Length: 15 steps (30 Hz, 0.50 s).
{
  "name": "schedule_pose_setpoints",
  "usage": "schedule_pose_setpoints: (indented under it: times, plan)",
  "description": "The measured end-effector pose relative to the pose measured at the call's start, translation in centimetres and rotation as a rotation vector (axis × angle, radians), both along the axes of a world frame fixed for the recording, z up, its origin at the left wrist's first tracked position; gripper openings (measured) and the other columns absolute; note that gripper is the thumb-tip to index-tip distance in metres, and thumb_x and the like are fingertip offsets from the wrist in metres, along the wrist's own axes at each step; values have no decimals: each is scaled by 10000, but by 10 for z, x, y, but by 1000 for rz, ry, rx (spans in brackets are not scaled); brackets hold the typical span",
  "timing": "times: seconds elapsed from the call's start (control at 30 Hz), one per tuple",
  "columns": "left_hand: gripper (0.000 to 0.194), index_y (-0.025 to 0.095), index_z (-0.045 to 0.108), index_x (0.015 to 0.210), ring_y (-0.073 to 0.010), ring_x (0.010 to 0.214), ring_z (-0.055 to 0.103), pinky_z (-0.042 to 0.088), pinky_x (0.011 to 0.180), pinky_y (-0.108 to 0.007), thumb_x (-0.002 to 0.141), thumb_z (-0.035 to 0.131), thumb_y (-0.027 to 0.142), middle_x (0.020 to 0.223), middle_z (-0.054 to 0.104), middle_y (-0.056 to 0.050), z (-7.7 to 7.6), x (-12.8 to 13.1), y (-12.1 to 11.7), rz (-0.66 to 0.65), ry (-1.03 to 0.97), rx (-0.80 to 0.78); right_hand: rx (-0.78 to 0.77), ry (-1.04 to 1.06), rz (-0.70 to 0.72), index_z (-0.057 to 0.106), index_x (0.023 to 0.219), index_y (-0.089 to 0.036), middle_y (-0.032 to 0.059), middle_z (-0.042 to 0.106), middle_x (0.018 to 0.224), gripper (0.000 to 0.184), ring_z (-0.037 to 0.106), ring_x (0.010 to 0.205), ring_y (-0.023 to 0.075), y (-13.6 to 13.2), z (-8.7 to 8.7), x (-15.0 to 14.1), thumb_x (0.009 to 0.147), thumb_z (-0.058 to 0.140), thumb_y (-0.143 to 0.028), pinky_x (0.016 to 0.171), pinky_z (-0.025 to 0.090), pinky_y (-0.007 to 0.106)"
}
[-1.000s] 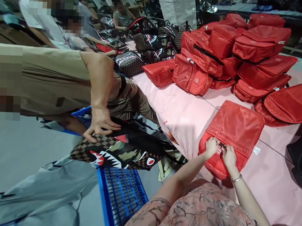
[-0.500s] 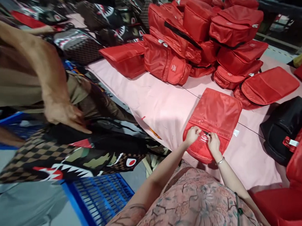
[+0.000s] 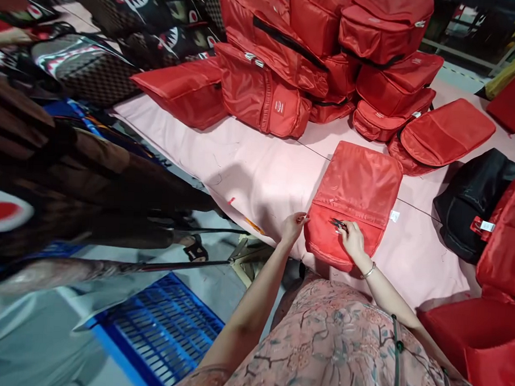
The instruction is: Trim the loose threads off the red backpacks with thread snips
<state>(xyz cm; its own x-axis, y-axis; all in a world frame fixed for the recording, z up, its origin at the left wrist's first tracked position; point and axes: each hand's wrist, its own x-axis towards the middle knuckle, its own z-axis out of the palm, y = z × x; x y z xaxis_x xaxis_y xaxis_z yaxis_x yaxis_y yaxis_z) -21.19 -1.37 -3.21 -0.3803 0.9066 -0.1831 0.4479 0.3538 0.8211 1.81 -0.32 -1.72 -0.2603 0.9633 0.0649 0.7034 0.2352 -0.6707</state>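
A red fabric bag [image 3: 360, 175] lies flat in front of me, with a seam across its middle and a white tag [image 3: 394, 216] at its right edge. My right hand [image 3: 352, 241] is closed around small dark scissors [image 3: 337, 223], whose blades point left over the lower part of the bag. At the bag's left edge, my left hand [image 3: 293, 227] has its fingertips pinched together. Whatever is between them is too small to make out.
Stacked red bags [image 3: 261, 96] stand at the back of the pink-covered table [image 3: 262, 176]. A black bag [image 3: 461, 207] and more red bags are on the right. A blue plastic crate [image 3: 166, 325] sits on the floor at left, near a person's sandalled foot [image 3: 195, 248].
My left hand has moved left, off the bag's printed front to its edge. The right hand stays over the bag with the scissors. The co-worker's arm and patterned bag at left have shifted away.
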Motion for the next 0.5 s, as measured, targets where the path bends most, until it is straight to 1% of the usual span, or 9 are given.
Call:
schedule_pose_setpoints:
  times: [0.07,0.13,0.23,0.3,0.37,0.5]
  plan:
    - [182,185,675,887,-175,784,626,472,718,-271,764,571,269,876,697,-60,-4,8,0,8,-1,33,-7,-4,22,573,1105,-180,76,594,1020,269,564,908,179,-1,3,-2,901,438,-292,774,447,270]
    - [157,182,671,840,-178,798,614,456,727,-272,762,559,260,866,690,-60,-4,12,3,24,26,44,-14,-10,39,575,1099,-183,76,596,1025,263,566,912,182,-3,5,-2,898,447,-295,779,448,273]
    - [113,170,632,735,-189,785,584,426,726,-286,749,545,241,793,656,-65,-2,13,12,50,44,5,-17,-17,51,576,1094,-183,81,593,1050,259,565,930,187,-4,9,-2,895,453,-293,792,449,277]
    - [101,166,589,667,-192,771,565,410,715,-292,736,530,209,750,626,-69,-2,16,12,67,21,-14,-15,-25,60,573,1096,-184,83,588,1066,259,561,943,189,-4,13,-4,895,450,-291,806,447,282]
    - [114,171,547,604,-185,725,550,398,687,-288,715,529,187,685,595,-57,-6,26,4,74,-24,-29,-12,-42,68,566,1106,-185,84,587,1067,264,555,953,193,-5,15,-5,898,442,-291,823,441,292]
    - [127,181,524,588,-145,596,501,385,597,-258,706,525,230,568,533,-2,-19,57,-28,71,-197,-72,-49,-114,104,533,1145,-187,87,588,1070,278,550,968,197,-7,18,-8,895,450,-277,840,427,295]
